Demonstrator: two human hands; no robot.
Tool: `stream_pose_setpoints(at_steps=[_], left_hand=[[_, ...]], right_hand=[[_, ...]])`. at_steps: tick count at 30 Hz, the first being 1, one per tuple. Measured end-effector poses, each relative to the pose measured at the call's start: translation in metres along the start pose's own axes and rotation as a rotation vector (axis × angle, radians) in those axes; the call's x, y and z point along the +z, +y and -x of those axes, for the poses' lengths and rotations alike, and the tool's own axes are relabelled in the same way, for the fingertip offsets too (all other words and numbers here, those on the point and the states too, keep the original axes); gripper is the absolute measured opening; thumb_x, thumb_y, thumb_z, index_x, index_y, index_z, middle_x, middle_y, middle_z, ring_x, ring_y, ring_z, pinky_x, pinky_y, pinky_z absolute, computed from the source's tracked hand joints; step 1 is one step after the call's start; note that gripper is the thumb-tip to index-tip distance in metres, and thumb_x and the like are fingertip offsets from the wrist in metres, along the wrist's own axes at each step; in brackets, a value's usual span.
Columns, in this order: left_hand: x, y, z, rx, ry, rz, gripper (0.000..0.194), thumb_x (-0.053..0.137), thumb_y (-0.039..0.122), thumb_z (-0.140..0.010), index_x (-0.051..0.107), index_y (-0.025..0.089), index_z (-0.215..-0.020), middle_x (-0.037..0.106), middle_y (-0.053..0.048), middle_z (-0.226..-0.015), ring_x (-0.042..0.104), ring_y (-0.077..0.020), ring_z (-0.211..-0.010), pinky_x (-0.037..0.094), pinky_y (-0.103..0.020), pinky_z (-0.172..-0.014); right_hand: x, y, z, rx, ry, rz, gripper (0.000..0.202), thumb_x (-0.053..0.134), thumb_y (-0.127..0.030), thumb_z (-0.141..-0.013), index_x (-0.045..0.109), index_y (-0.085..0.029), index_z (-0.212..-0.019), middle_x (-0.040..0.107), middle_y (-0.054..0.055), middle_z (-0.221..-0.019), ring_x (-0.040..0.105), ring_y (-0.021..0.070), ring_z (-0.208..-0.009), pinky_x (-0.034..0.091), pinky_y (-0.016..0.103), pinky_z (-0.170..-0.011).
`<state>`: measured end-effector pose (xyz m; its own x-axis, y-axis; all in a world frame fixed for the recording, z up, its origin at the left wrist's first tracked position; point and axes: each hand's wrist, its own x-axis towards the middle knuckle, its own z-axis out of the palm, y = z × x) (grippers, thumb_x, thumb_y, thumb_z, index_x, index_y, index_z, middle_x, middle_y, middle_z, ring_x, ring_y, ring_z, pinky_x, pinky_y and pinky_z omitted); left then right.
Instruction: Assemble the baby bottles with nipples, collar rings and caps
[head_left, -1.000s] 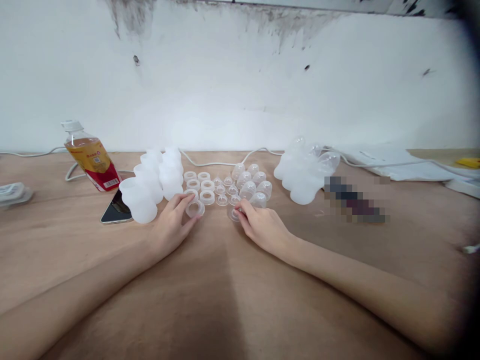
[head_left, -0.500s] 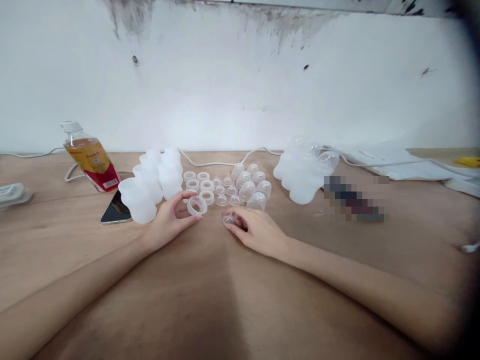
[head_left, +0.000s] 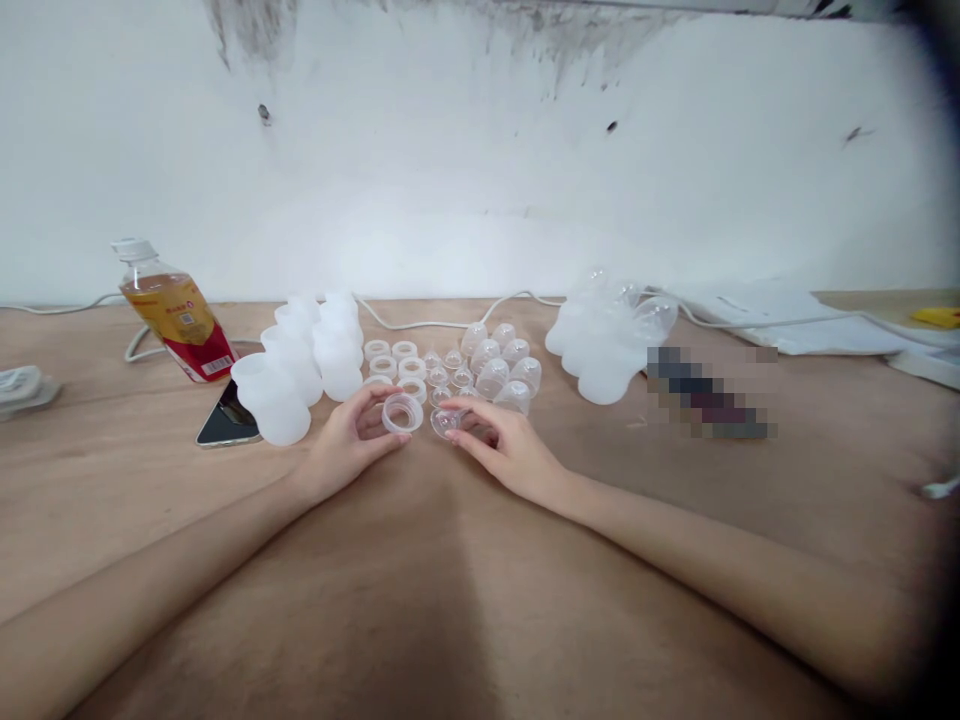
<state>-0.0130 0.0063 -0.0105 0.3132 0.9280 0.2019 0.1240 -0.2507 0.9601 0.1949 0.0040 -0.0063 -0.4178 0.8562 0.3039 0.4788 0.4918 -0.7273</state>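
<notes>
My left hand (head_left: 352, 440) grips a translucent ring (head_left: 403, 412) between thumb and fingers, with the ring's opening visible. Close to its right, my right hand (head_left: 506, 440) pinches a clear nipple (head_left: 445, 421) with a wide round base. The ring and the nipple are apart. Behind my left hand lie several similar rings (head_left: 405, 349) in two columns. Beside them, several clear nipples (head_left: 453, 358) stand on the table, and to their right are rows of clear domed caps (head_left: 493, 378). White translucent bottles (head_left: 279, 410) stand at the left.
A tilted drink bottle (head_left: 184, 315) and a dark phone (head_left: 227, 415) are at the left. More white bottles with clear domes (head_left: 604, 350) stand at the right, near a blurred-out item (head_left: 709, 395) and white plastic sheeting (head_left: 772, 318). A white cable (head_left: 420, 324) runs along the wall.
My left hand has moved slightly right with the ring. The nipple in my right hand has come up and left, showing more of its round base, and is closer to the ring.
</notes>
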Motion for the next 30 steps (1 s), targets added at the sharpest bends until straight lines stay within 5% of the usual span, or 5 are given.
stream_pose_setpoints(at_steps=[6, 12, 17, 22, 30], left_hand=[[0.001, 0.005, -0.003, 0.007, -0.089, -0.01, 0.043, 0.061, 0.018, -0.07, 0.044, 0.017, -0.11, 0.048, -0.008, -0.121, 0.049, -0.0197, -0.111, 0.042, -0.036, -0.095], [0.007, 0.005, -0.008, 0.044, -0.114, 0.023, 0.044, 0.058, 0.017, -0.072, 0.043, 0.016, -0.113, 0.042, -0.01, -0.128, 0.049, -0.0205, -0.111, 0.041, -0.037, -0.096], [0.009, -0.001, -0.007, 0.002, -0.063, 0.041, 0.044, 0.062, 0.017, -0.068, 0.045, 0.016, -0.109, 0.048, -0.01, -0.123, 0.054, -0.0208, -0.104, 0.045, -0.039, -0.091], [0.008, -0.001, -0.006, -0.024, -0.055, 0.069, 0.044, 0.064, 0.018, -0.067, 0.046, 0.016, -0.107, 0.054, -0.009, -0.115, 0.056, -0.0204, -0.102, 0.045, -0.039, -0.091], [0.01, 0.0, -0.005, -0.002, -0.068, 0.012, 0.045, 0.063, 0.018, -0.068, 0.045, 0.014, -0.109, 0.057, -0.009, -0.109, 0.057, -0.0204, -0.099, 0.046, -0.039, -0.089]], right_hand=[[0.004, 0.006, -0.009, 0.032, 0.15, -0.145, 0.032, 0.06, -0.025, -0.072, 0.053, -0.02, -0.103, 0.057, 0.005, -0.093, 0.055, 0.0152, -0.085, 0.049, 0.025, -0.063], [0.008, 0.004, -0.017, -0.203, 0.237, -0.019, 0.037, 0.049, -0.021, -0.081, 0.049, -0.025, -0.117, 0.048, 0.005, -0.092, 0.05, 0.013, -0.078, 0.049, 0.029, -0.069], [0.015, 0.007, -0.014, -0.419, 0.211, 0.153, 0.046, 0.037, -0.011, -0.084, 0.038, -0.023, -0.128, 0.047, 0.007, -0.093, 0.049, 0.0143, -0.084, 0.046, 0.031, -0.075], [0.017, 0.008, -0.011, -0.473, 0.165, 0.236, 0.047, 0.035, -0.009, -0.084, 0.032, -0.02, -0.13, 0.049, 0.008, -0.094, 0.049, 0.0149, -0.087, 0.045, 0.032, -0.079], [0.015, 0.002, -0.01, -0.534, 0.24, 0.205, 0.013, 0.046, -0.011, -0.081, 0.055, -0.017, -0.087, 0.059, 0.005, -0.084, 0.055, 0.0136, -0.082, 0.048, 0.029, -0.076]])
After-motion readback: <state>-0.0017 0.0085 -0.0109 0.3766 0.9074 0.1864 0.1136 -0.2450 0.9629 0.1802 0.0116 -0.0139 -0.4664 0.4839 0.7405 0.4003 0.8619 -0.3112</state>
